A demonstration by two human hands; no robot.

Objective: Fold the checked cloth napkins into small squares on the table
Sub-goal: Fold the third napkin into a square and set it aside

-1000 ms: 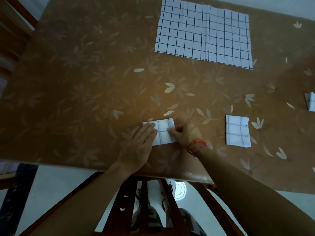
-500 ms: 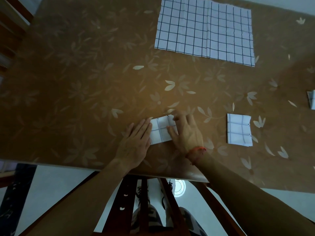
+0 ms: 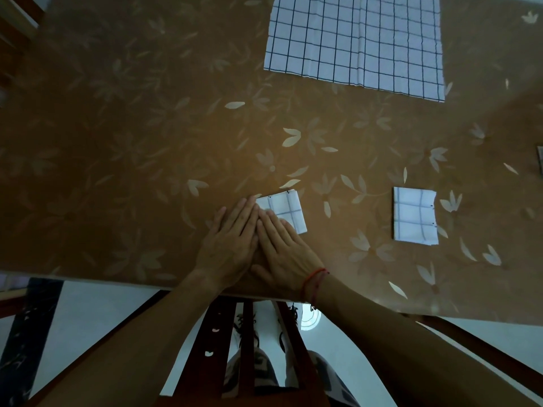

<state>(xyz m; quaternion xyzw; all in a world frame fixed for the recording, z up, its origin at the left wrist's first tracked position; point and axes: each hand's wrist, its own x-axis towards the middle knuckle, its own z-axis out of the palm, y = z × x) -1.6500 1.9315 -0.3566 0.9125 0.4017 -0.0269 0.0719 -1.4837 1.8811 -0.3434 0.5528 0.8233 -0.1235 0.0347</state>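
Small folded napkin (image 3: pixel 289 211) lay near the front edge of the table (image 3: pixel 117 171), left hand (image 3: pixel 232 245) and right hand (image 3: pixel 283 252) pressed flat on its near-left part, fingers straight, hands side by side and touching (red thread (image 3: pixel 313 282) on the right wrist), second folded napkin (image 3: pixel 415 215) well to the right, unfolded checked napkin (image 3: pixel 355 42) spread at the far side.

Home dining spot: floral-covered table (image 3: pixel 117 142), wooden chair (image 3: pixel 249 333), tiled floor (image 3: pixel 97 312).

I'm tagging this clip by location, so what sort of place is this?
Probably a home dining area: a table with a brown flower-print cover, a wooden chair at its near edge, and checked cloth napkins laid out on it.
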